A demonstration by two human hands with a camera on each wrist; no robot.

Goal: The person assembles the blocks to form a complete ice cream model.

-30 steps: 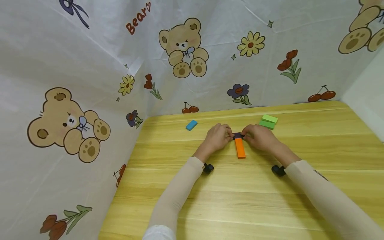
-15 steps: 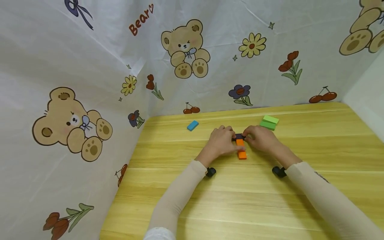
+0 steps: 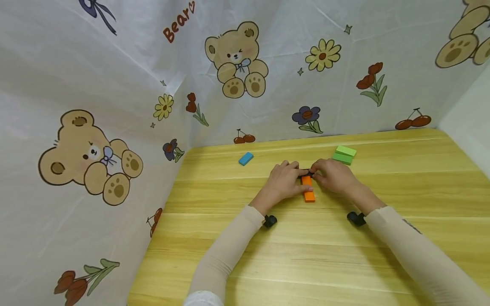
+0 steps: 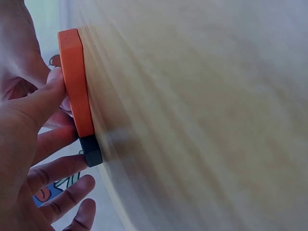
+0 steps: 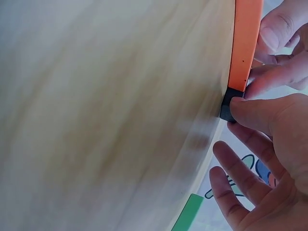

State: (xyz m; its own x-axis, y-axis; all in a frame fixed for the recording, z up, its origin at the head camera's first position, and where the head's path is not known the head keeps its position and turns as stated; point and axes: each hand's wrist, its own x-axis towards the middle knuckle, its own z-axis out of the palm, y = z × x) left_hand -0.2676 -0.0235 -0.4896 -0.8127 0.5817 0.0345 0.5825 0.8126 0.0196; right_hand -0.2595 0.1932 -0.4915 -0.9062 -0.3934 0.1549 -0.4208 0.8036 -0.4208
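Observation:
An orange block (image 3: 309,197) lies flat on the wooden table, pointing toward me. At its far end a black block (image 4: 91,151) lies crosswise and touches it, mostly covered by fingers in the head view. My left hand (image 3: 281,180) reaches over both from the left. Its thumb rests on top of the orange block, and the index finger lies on the black one with fairly straight fingers. From the right, my right hand (image 3: 334,173) pinches the black block's right end between thumb and index finger, its other fingers spread in the right wrist view.
Behind my right hand lie a light green block (image 3: 346,150) and a darker green block (image 3: 342,158), touching. A blue block (image 3: 246,159) is at the back left. A printed cloth (image 3: 279,106) hangs along the table's far and left edges.
My left hand shifts slightly right; its thumb moves from the black block onto the orange block, and its index finger comes onto the black block's top. The right hand keeps its pinch.

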